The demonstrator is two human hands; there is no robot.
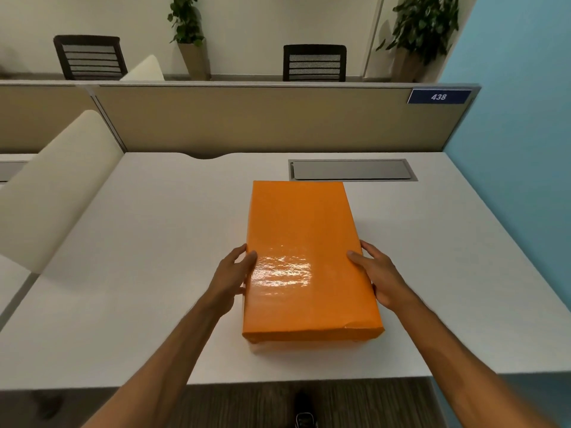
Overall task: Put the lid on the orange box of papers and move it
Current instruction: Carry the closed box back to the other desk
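The orange box (304,242) lies lengthwise on the white desk (139,273), its glossy orange lid covering the top, so no papers show. My left hand (231,276) clasps the box's left side, thumb on the lid's edge. My right hand (378,273) clasps the right side the same way, thumb resting on the lid. The near end of the box seems slightly raised off the desk, with a thin shadow under it.
A grey cable hatch (352,169) is set into the desk just behind the box. A beige partition (262,118) with a blue "438" sign (438,96) closes the back; a blue wall (519,149) stands right. A cream divider (58,180) rises at left.
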